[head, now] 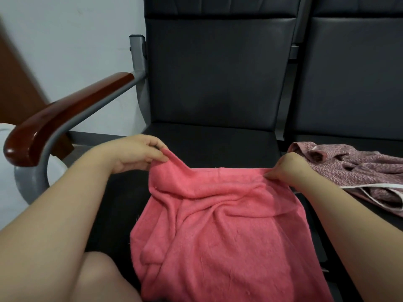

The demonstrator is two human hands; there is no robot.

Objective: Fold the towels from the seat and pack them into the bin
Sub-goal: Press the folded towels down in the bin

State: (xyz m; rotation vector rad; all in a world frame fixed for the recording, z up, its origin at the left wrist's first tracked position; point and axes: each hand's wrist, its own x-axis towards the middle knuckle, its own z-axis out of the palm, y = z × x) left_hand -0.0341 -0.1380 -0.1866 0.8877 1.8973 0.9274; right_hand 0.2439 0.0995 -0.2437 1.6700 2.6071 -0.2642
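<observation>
Head view, near to far. A bare knee [98, 277] enters at lower left. Beside it the pink towel [218, 236] lies rumpled over the front of the black seat [218, 142] and hangs toward the camera. The left hand [137, 155] and the right hand [287, 168] each hold one end of the towel's far edge, fingers [158, 159] curled and pinching the cloth, so that the edge runs taut between them. Judged step: spreading this towel square before its first fold; no fold is made yet. The next move calls for an even pull on both corners to flatten the creased body, then bringing the held edge to meet the near one. A mauve patterned towel [353, 173] lies crumpled on the adjoining seat, near the right hand. Beyond: a wooden armrest [65, 114] on a grey frame at left, dark padded backrests [218, 73], a pale wall [65, 29]. No bin can be identified; a white form [6, 136] behind the armrest is too cut off to name
</observation>
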